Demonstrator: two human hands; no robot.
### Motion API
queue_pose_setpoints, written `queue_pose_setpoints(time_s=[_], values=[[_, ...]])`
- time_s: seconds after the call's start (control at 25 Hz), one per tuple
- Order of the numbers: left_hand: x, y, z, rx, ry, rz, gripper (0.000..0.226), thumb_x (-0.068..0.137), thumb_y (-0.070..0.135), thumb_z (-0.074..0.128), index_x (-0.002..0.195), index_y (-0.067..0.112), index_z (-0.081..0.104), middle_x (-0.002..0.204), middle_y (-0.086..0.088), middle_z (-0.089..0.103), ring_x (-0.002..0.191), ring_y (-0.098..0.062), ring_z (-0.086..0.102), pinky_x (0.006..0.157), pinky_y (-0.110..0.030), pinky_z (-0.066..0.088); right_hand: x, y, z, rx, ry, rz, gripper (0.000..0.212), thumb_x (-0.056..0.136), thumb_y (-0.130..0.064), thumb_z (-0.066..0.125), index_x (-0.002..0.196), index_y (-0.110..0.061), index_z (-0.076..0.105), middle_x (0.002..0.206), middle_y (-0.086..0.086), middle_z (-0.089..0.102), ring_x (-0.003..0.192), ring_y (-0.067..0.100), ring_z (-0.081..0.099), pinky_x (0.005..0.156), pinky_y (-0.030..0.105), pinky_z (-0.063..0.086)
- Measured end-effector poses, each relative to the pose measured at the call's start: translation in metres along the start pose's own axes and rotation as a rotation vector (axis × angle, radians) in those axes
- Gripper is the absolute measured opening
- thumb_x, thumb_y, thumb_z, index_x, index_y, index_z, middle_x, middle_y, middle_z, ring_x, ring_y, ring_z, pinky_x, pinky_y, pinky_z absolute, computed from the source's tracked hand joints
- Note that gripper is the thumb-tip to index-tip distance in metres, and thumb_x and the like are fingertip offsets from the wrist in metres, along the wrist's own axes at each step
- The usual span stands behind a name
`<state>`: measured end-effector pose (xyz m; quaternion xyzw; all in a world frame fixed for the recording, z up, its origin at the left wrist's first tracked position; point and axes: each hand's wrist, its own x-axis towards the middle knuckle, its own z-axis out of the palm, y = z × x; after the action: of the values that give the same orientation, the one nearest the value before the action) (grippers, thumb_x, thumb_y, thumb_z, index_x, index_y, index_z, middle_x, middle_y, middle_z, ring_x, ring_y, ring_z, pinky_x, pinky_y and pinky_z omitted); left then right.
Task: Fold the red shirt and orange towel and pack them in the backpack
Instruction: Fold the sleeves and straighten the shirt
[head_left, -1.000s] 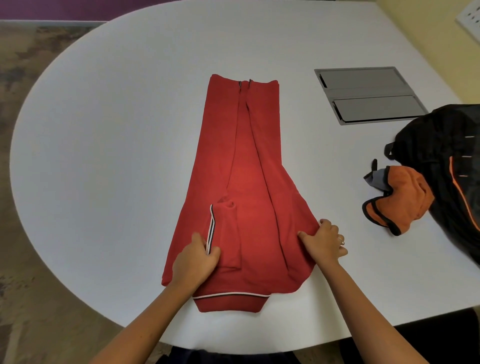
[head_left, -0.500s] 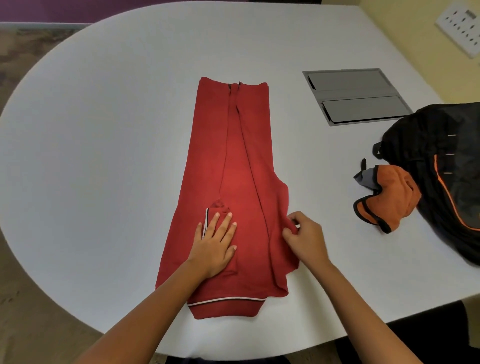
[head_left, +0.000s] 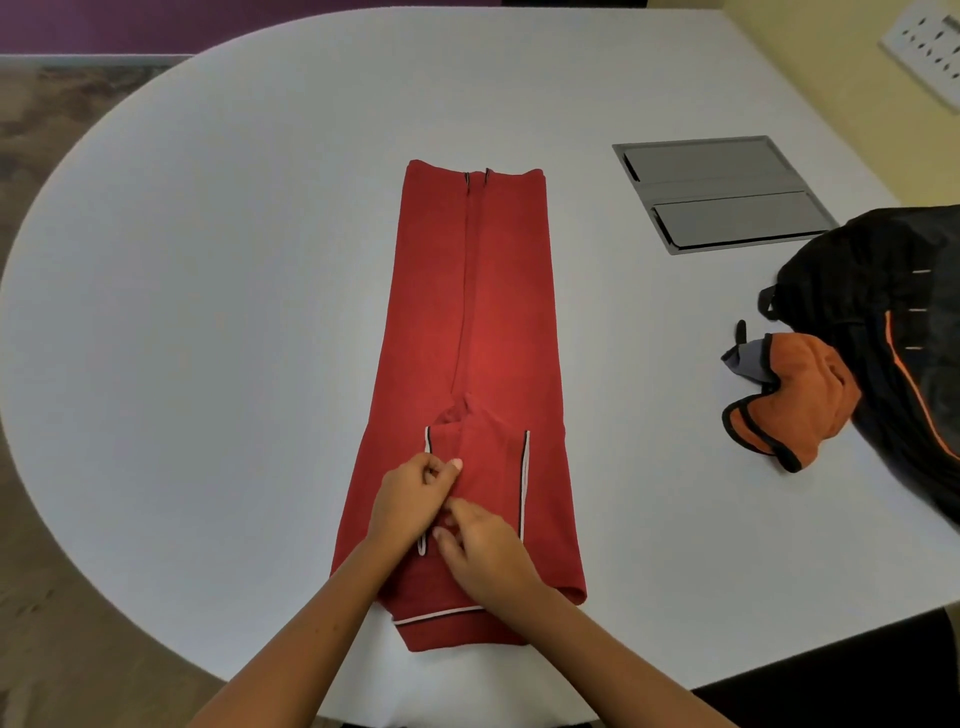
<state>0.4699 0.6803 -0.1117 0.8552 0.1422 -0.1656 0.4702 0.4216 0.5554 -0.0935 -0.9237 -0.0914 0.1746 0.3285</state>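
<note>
White and rounded, the worktop carries a long red knit shirt folded into a narrow strip at its middle. Both hands meet on the near end: the left hand with fingers pinching a fold of red cloth, the right hand with fingers curled on the same fold. Well apart to the right, a crumpled orange towel with black edging touches a black backpack with orange piping. Beyond them lies a grey metal hatch.

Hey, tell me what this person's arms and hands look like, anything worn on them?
Both forearms are bare right down to the frame's edge, with no sleeves, watch or bracelet showing. The left hand and right hand wear no gloves, and no ring can be made out on either in this view.
</note>
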Motion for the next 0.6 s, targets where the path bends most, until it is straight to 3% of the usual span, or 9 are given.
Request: queue_pose_setpoints(time_s=[0.12, 0.24, 0.32, 0.48, 0.6], values=[[0.003, 0.001, 0.000, 0.070, -0.089, 0.064, 0.020, 0.083, 0.033, 0.069, 0.075, 0.018, 0.058, 0.058, 0.007, 0.057, 0.054, -0.003, 0.051, 0.061, -0.026, 0.041, -0.007, 0.014, -0.005, 0.094, 0.157, 0.033, 0.022, 0.091, -0.025, 0.045, 0.105, -0.017, 0.060, 0.086, 0.003, 0.068, 0.077, 0.020, 0.062, 0.070, 0.034, 0.047], [-0.006, -0.005, -0.002, 0.014, 0.020, 0.117, 0.009, 0.086, 0.027, 0.067, 0.086, 0.020, 0.061, 0.059, 0.008, 0.056, 0.055, -0.001, 0.052, 0.061, -0.027, 0.045, -0.011, 0.032, -0.011, 0.001, 0.393, 0.065, 0.019, 0.086, -0.015, 0.049, 0.099, -0.017, 0.063, 0.093, -0.003, 0.065, 0.084, 0.015, 0.058, 0.078, 0.023, 0.039], [-0.014, -0.016, -0.006, 0.060, 0.137, 0.177, 0.009, 0.091, 0.026, 0.059, 0.099, 0.021, 0.061, 0.069, 0.008, 0.062, 0.063, -0.006, 0.058, 0.062, -0.030, 0.049, -0.013, 0.045, -0.017, -0.043, 0.464, 0.112, 0.020, 0.083, -0.015, 0.049, 0.098, -0.017, 0.062, 0.098, -0.002, 0.061, 0.090, 0.018, 0.054, 0.081, 0.024, 0.039], [-0.021, -0.050, -0.022, 0.486, 0.260, 0.443, 0.031, 0.091, 0.025, 0.044, 0.115, 0.013, 0.059, 0.114, -0.006, 0.060, 0.099, -0.023, 0.057, 0.077, -0.037, 0.052, -0.027, 0.067, -0.022, -0.173, 0.478, 0.314, 0.033, 0.087, -0.024, 0.054, 0.117, -0.012, 0.055, 0.119, 0.007, 0.052, 0.105, 0.025, 0.050, 0.086, 0.037, 0.044], [-0.031, -0.065, -0.033, 0.515, 0.334, 0.256, 0.037, 0.091, 0.026, 0.043, 0.122, 0.009, 0.055, 0.119, -0.015, 0.055, 0.101, -0.031, 0.055, 0.077, -0.045, 0.052, -0.036, 0.074, -0.030, 0.001, 0.389, 0.576, 0.039, 0.093, -0.030, 0.053, 0.124, -0.007, 0.048, 0.115, 0.011, 0.056, 0.099, 0.026, 0.057, 0.084, 0.036, 0.047]])
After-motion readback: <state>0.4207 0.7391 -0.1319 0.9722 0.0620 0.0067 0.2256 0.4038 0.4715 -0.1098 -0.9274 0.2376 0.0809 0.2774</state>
